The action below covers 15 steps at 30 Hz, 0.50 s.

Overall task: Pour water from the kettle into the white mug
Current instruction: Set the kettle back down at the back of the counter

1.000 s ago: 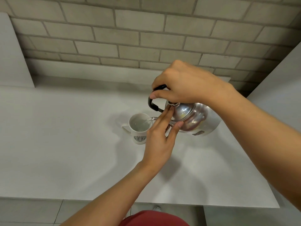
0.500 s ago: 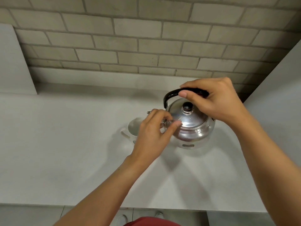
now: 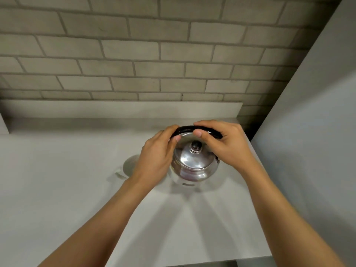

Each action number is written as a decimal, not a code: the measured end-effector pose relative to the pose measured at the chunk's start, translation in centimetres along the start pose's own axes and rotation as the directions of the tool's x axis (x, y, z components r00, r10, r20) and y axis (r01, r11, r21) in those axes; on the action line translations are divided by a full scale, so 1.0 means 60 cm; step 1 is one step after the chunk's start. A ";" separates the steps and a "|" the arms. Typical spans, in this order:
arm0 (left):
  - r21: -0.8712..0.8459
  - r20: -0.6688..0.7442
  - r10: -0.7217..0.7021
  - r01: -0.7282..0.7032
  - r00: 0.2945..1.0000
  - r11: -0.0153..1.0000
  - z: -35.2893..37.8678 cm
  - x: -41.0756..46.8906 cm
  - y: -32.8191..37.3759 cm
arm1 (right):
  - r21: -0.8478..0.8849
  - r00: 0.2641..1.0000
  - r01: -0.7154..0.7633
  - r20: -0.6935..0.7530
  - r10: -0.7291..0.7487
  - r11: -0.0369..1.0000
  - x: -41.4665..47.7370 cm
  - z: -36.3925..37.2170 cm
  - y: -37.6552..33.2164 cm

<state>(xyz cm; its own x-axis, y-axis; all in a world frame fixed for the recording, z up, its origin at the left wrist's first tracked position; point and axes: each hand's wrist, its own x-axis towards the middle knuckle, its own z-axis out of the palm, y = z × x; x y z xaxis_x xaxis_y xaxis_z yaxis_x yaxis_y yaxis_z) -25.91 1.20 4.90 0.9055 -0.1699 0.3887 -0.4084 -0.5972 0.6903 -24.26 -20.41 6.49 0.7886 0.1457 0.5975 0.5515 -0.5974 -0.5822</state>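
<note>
A shiny steel kettle (image 3: 194, 166) with a black knob on its lid stands upright on the white counter (image 3: 57, 189). Its black handle (image 3: 187, 129) arches over the lid. My right hand (image 3: 225, 145) grips the right part of the handle. My left hand (image 3: 158, 157) holds the handle's left end, thumb on the inner side. The white mug (image 3: 131, 166) sits just left of the kettle; my left hand hides most of it, so only part of its rim and handle show.
A grey brick wall (image 3: 154, 64) with a low white ledge (image 3: 119, 108) runs behind the counter. A tall white panel (image 3: 308, 132) closes off the right side. The counter's front edge is near the bottom right.
The kettle went from tilted over the mug to upright on the counter. My left hand moved from the lid up to the handle's left end. My right hand kept hold of the handle.
</note>
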 end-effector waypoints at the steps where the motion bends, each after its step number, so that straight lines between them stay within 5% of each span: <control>1: 0.014 -0.025 -0.017 0.018 1.000 1.000 0.026 0.039 0.013 | 0.003 1.000 0.008 0.021 -0.008 1.000 0.029 -0.023 0.037; 5: 0.045 -0.057 -0.031 0.033 0.998 0.998 0.035 0.063 -0.013 | -0.171 0.975 -0.014 0.216 0.051 0.985 0.031 -0.016 0.081; 7: 0.021 -0.035 -0.049 0.050 0.998 0.999 0.062 0.119 -0.030 | -0.254 0.968 -0.098 0.202 0.152 0.962 0.051 -0.024 0.139; 15: 0.065 -0.071 -0.039 0.044 0.997 0.997 0.048 0.191 -0.092 | -0.229 0.913 -0.228 0.288 0.290 0.946 0.104 0.029 0.175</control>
<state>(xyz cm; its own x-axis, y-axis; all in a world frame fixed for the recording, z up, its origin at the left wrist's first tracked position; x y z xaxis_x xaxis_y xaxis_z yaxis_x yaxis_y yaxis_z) -12.93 0.28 3.80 0.9104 -0.0907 0.4036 -0.3602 -0.6537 0.6655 -13.10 -24.41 3.14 0.9580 0.1872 0.2174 0.2796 -0.7793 -0.5608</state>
